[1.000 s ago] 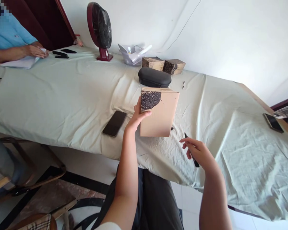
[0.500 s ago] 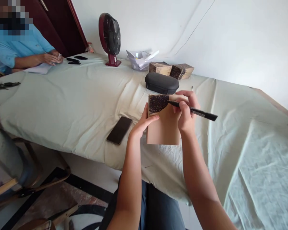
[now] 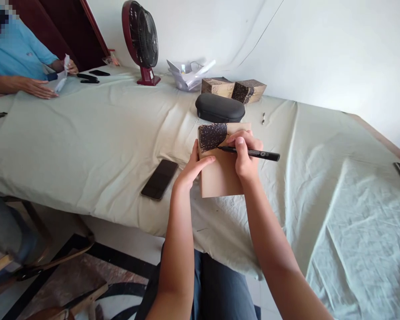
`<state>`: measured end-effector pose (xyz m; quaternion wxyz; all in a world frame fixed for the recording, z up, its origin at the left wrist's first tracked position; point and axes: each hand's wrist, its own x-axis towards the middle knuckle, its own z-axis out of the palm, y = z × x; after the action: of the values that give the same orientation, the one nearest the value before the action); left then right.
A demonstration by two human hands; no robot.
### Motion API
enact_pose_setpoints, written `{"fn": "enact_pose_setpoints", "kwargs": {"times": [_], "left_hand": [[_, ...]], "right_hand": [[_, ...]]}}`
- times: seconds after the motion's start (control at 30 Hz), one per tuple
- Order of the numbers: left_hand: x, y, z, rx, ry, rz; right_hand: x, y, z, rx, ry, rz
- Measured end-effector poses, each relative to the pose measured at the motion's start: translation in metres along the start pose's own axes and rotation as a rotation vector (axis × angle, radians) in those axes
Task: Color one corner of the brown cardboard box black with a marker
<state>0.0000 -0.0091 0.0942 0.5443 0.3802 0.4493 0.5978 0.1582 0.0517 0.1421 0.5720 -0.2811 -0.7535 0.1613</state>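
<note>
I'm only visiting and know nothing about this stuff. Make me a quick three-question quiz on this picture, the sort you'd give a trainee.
1. Which hand holds the black marker?
A) Left
B) Right
C) Neither

2. True or false: in the picture, the fan stands to the left of the black case.

3. Fill the gap: as pictured, the dense black scribble covers the upper ____ corner of the cardboard box.

Key:
1: B, the right hand.
2: True.
3: left.
</note>
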Motion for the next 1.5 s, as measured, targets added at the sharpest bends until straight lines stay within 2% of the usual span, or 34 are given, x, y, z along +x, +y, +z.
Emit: {"fn": "enact_pose_setpoints", "kwargs": {"times": [0.13, 0.47, 0.63, 0.93, 1.3, 1.4, 1.5], "left_hand": [[0.001, -0.001, -0.001, 0.004, -0.002, 0.007], [0.002, -0.001, -0.002, 0.003, -0.003, 0.000], [0.002, -0.001, -0.001, -0.024, -0.013, 0.013], [0.003, -0.001, 0.000, -0.017, -0.001, 0.010], [0.007, -0.008, -0.003, -0.008, -0.002, 0.042], [0.005, -0.007, -0.003, -0.016, -0.015, 0.029], [0.002, -0.006, -0.007, -0.002, -0.046, 0.073]], "right_hand": [[0.000, 0.002, 0.002, 0.054, 0.017, -0.035], [0.005, -0.006, 0.006, -0.052, -0.004, -0.079], [0.005, -0.008, 0.005, -0.071, 0.008, -0.032], [0.003, -0.006, 0.006, -0.087, 0.024, -0.033], [0.002, -0.004, 0.005, 0.018, 0.043, 0.006], [0.002, -0.001, -0.004, 0.094, 0.131, 0.085], [-0.007, 0.001, -0.042, 0.090, 0.235, 0.180]]}}
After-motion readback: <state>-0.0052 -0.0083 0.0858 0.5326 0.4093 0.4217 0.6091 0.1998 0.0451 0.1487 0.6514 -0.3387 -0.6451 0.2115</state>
